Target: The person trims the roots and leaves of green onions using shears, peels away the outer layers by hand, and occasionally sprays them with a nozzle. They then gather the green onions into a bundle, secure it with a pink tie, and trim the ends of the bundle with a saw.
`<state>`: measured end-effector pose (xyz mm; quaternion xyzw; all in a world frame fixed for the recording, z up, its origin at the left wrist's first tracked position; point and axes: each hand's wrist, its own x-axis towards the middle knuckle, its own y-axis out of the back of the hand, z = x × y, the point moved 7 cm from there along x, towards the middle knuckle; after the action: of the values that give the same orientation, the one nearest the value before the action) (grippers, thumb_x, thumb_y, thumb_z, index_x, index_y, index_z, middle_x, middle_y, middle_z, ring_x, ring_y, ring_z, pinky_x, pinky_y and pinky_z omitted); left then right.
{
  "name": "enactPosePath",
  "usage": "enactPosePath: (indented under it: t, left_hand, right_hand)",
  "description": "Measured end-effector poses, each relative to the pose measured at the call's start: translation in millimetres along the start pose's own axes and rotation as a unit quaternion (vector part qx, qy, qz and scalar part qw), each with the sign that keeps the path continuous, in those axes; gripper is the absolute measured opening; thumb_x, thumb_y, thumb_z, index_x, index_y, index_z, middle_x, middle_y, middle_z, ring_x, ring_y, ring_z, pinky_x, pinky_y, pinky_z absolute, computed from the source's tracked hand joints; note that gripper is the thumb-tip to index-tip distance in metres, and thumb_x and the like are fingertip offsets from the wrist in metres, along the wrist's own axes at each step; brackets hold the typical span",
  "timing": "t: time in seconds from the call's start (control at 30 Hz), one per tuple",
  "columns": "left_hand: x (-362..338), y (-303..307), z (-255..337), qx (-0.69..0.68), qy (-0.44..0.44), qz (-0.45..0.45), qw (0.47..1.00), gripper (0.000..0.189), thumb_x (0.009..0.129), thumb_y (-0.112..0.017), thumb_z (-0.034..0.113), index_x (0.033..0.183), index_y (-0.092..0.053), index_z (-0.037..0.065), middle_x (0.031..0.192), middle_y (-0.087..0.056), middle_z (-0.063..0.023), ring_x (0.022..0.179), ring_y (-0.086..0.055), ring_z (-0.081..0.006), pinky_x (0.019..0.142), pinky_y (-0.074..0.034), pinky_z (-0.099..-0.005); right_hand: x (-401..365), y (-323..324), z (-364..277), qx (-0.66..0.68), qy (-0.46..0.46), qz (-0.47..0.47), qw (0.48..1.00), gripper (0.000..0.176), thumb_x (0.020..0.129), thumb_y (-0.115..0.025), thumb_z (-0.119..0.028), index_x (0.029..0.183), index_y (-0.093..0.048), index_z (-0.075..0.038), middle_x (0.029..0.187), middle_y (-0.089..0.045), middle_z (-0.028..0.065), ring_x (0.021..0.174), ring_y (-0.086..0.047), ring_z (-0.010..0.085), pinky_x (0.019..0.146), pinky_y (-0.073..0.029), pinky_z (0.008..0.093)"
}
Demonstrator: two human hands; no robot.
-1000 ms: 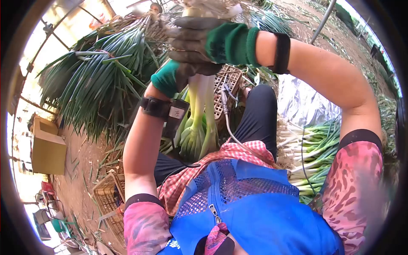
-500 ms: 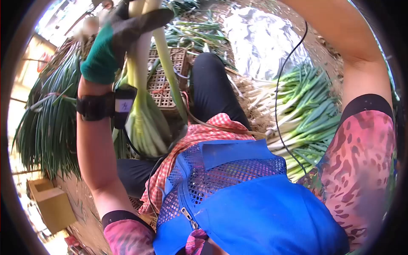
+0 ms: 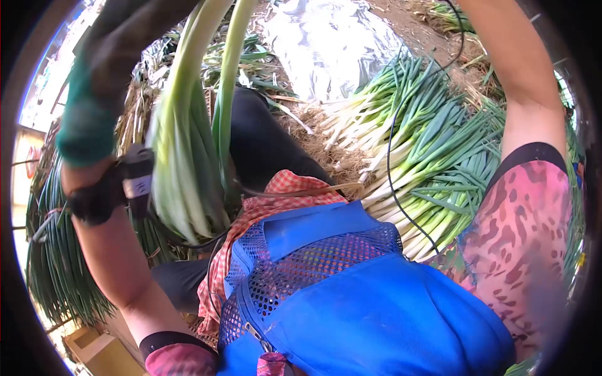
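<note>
My left hand [image 3: 135, 34], in a dark glove with a green cuff, is blurred at the top left edge, beside thick green onion stalks [image 3: 182, 94]. Their leaves hang in front of my lap, and their upper ends leave the view. The left fingers are smeared and partly cut off, so their grip is unclear. My right forearm [image 3: 511, 50] rises past the top edge, with that hand out of view.
Pale-stemmed green onions [image 3: 433, 150] lie in a wide pile at the right. Silvery sheeting [image 3: 332, 50] is behind. Dark green bundles [image 3: 63, 250] stand at the left, above a box [image 3: 103, 354]. A black cable [image 3: 390, 156] crosses the view.
The view has shifted, showing more of the right pile. My left hand and the hanging stalks sit farther left in view, and the plastic crate is now mostly hidden.
</note>
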<state>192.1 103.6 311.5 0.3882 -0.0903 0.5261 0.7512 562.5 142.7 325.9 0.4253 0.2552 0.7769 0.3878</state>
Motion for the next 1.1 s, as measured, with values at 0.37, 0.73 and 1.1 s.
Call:
enactPosePath:
  t: [0.37,0.73,1.1]
  left_hand:
    - [-32.8,117.9,-164.1,-0.116,0.126,0.028,0.985,0.042,0.103,-0.035,0.01,0.142,-0.041,-0.002,0.147,-0.042,-0.0156,0.134,-0.045,-0.0249,0.11,-0.039,-0.0352]
    - [-192.3,126.6,-357.9,-0.293,0.417,0.108,0.854,0.04,0.099,-0.054,0.02,0.134,-0.051,0.002,0.13,-0.059,-0.0146,0.121,-0.057,-0.0246,0.106,-0.045,-0.0361]
    - [-194.8,36.4,-337.0,-0.258,0.499,0.067,0.825,0.043,0.097,-0.057,0.018,0.135,-0.048,0.001,0.128,-0.06,-0.0145,0.117,-0.06,-0.0249,0.099,-0.047,-0.0337]
  right_hand:
    - [-306.8,-34.9,88.9,0.026,-0.506,-0.12,0.854,0.043,0.08,-0.072,-0.032,0.114,-0.063,-0.009,0.101,-0.071,0.015,0.098,-0.068,0.0324,0.084,-0.054,0.0434]
    - [-720.7,-304.6,-273.4,0.368,-0.889,-0.221,0.159,0.048,0.082,-0.064,-0.038,0.11,-0.06,0.001,0.094,-0.065,0.0175,0.079,-0.063,0.0321,0.074,-0.053,0.0432]
    - [-667.4,-273.6,-281.5,0.393,-0.887,-0.194,0.146,0.056,0.083,-0.069,-0.046,0.119,-0.062,-0.004,0.106,-0.065,0.0143,0.08,-0.062,0.029,0.072,-0.052,0.0448]
